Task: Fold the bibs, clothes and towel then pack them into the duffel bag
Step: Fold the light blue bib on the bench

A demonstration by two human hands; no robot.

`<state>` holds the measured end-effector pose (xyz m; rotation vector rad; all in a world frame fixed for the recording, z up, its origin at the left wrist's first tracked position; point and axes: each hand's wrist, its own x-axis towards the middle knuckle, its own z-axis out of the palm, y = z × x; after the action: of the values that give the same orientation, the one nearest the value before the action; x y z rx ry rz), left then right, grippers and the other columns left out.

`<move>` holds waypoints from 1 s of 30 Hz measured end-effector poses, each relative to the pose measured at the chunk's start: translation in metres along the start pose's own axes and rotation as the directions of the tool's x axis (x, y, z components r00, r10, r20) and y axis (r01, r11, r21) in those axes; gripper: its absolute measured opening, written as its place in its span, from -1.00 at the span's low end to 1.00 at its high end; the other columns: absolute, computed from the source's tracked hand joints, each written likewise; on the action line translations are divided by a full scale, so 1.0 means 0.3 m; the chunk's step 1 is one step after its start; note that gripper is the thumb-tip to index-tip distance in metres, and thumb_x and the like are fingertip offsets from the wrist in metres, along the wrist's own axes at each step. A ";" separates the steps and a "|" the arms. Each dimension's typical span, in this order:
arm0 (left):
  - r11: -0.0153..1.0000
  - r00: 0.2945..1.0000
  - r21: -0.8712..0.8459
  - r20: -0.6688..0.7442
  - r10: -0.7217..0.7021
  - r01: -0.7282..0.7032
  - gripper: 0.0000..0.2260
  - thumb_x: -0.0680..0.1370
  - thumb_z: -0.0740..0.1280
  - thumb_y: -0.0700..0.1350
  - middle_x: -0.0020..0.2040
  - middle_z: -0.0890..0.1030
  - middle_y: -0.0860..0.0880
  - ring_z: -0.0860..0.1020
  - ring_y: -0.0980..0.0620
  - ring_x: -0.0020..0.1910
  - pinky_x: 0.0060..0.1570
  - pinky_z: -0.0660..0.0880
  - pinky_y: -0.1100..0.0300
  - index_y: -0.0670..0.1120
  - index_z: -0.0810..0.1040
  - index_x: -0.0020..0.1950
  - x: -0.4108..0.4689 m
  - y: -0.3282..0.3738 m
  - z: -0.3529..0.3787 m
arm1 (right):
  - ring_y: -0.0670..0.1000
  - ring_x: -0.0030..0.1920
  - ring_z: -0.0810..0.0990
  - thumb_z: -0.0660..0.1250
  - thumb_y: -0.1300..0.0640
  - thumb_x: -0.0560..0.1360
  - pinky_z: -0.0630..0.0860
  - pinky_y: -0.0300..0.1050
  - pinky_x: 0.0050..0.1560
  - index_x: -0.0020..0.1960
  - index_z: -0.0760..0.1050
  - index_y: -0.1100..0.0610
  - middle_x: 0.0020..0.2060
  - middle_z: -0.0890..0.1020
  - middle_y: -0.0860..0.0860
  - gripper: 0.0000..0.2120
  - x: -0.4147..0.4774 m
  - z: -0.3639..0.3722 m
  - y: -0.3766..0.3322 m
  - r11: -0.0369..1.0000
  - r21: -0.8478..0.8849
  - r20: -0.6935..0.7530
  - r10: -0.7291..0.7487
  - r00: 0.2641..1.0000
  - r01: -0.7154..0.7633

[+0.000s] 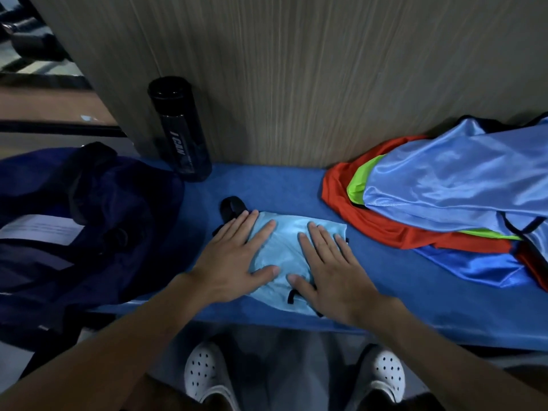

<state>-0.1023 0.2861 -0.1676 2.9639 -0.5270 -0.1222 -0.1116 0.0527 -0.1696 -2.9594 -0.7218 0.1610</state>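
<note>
A light blue bib, folded small with black trim, lies on the blue towel that covers the bench. My left hand lies flat on the bib's left part, fingers straight. My right hand presses flat on its right part. At the right sits a loose pile of bibs: light blue on top, then green, red and darker blue. The navy duffel bag stands at the left end of the bench, its top open.
A black water bottle stands upright against the wooden wall, behind the bag's right edge. A white paper lies on the bag. My feet in white clogs stand under the bench's front edge.
</note>
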 end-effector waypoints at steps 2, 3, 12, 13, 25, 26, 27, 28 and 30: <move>1.000 1.000 -0.006 -0.004 -0.024 0.024 -0.20 0.42 -0.18 0.50 0.62 -0.26 0.02 -0.31 0.08 0.57 0.55 -0.23 0.09 0.21 -0.26 0.58 0.052 -0.039 -0.010 | 0.03 0.57 -0.27 -0.36 -0.45 0.43 -0.22 0.09 0.55 0.60 -0.18 0.11 0.58 -0.21 0.08 -0.08 0.090 -0.021 0.022 1.000 -0.016 0.033 -0.024 0.999 0.024; 0.999 0.999 -0.005 -0.008 -0.032 0.032 -0.20 0.42 -0.18 0.50 0.62 -0.25 0.01 -0.29 0.07 0.58 0.55 -0.24 0.11 0.20 -0.24 0.59 0.074 -0.054 -0.014 | 0.04 0.57 -0.27 -0.44 -0.49 0.38 -0.22 0.09 0.55 0.59 -0.20 0.11 0.58 -0.23 0.08 -0.03 0.127 -0.030 0.032 0.999 -0.027 0.050 -0.039 0.998 0.040; 0.988 0.951 -0.137 -0.289 -0.105 0.068 -0.32 0.58 -0.16 0.25 0.62 0.08 -0.07 0.01 0.03 0.60 0.56 -0.08 0.13 -0.09 0.07 0.62 0.224 -0.124 -0.079 | 0.03 0.56 -0.30 -0.05 -0.27 0.61 -0.26 0.01 0.54 0.59 -0.24 0.14 0.57 -0.25 0.10 -0.24 0.407 -0.164 0.051 0.999 -0.024 0.132 -0.034 0.991 0.038; 0.985 0.961 -0.160 -0.257 -0.100 0.059 -0.31 0.57 -0.18 0.26 0.63 0.05 -0.05 -0.02 0.05 0.60 0.56 -0.09 0.14 -0.08 0.05 0.62 0.217 -0.117 -0.080 | 0.02 0.56 -0.30 -0.06 -0.23 0.63 -0.26 -0.02 0.54 0.58 -0.26 0.14 0.57 -0.25 0.10 -0.28 0.382 -0.158 0.036 0.999 0.044 0.078 -0.020 0.997 0.016; 0.998 0.984 0.019 -0.166 -0.060 0.064 -0.27 0.55 -0.21 0.31 0.64 -0.12 -0.04 -0.16 0.07 0.60 0.50 -0.25 0.20 -0.06 -0.04 0.63 0.365 -0.212 -0.048 | 0.01 0.54 -0.35 -0.11 -0.32 0.58 -0.30 0.01 0.53 0.58 -0.28 0.08 0.56 -0.30 0.08 -0.24 0.528 -0.073 0.056 0.998 0.039 0.111 0.045 0.993 -0.049; 0.998 0.984 0.026 -0.167 -0.057 0.062 -0.27 0.55 -0.22 0.31 0.64 -0.10 -0.03 -0.15 0.07 0.60 0.51 -0.23 0.20 -0.06 -0.02 0.63 0.363 -0.214 -0.046 | 0.01 0.54 -0.35 -0.11 -0.32 0.58 -0.30 0.01 0.53 0.58 -0.27 0.08 0.56 -0.30 0.07 -0.24 0.541 -0.075 0.063 0.998 0.032 0.117 0.041 0.992 -0.045; 0.998 0.986 0.023 -0.158 -0.060 0.064 -0.25 0.53 -0.24 0.32 0.64 -0.11 -0.02 -0.15 0.09 0.60 0.52 -0.21 0.20 -0.05 -0.02 0.63 0.360 -0.217 -0.042 | 0.01 0.54 -0.35 -0.11 -0.33 0.58 -0.30 0.01 0.53 0.59 -0.27 0.07 0.56 -0.29 0.07 -0.24 0.550 -0.078 0.069 0.999 0.031 0.122 0.036 0.992 -0.040; 0.998 0.987 0.012 -0.144 -0.067 0.070 -0.23 0.51 -0.25 0.34 0.64 -0.13 0.00 -0.17 0.10 0.60 0.52 -0.20 0.20 -0.04 -0.02 0.63 0.359 -0.222 -0.037 | 0.00 0.55 -0.34 -0.10 -0.33 0.58 -0.30 0.00 0.53 0.59 -0.27 0.07 0.56 -0.29 0.06 -0.24 0.558 -0.080 0.073 0.999 0.032 0.124 0.033 0.992 -0.037; 0.997 0.990 -0.026 -0.114 -0.077 0.075 -0.21 0.49 -0.26 0.37 0.63 -0.17 0.02 -0.20 0.12 0.59 0.51 -0.23 0.21 -0.03 -0.05 0.63 0.368 -0.243 -0.034 | 0.01 0.55 -0.32 -0.10 -0.33 0.58 -0.29 0.00 0.53 0.59 -0.25 0.07 0.57 -0.27 0.06 -0.24 0.571 -0.082 0.077 0.999 0.033 0.117 0.028 0.993 -0.032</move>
<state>0.0267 0.3168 -0.1741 2.9478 -0.3954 0.0354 0.0530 0.1099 -0.1616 -2.9485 -0.6802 0.3474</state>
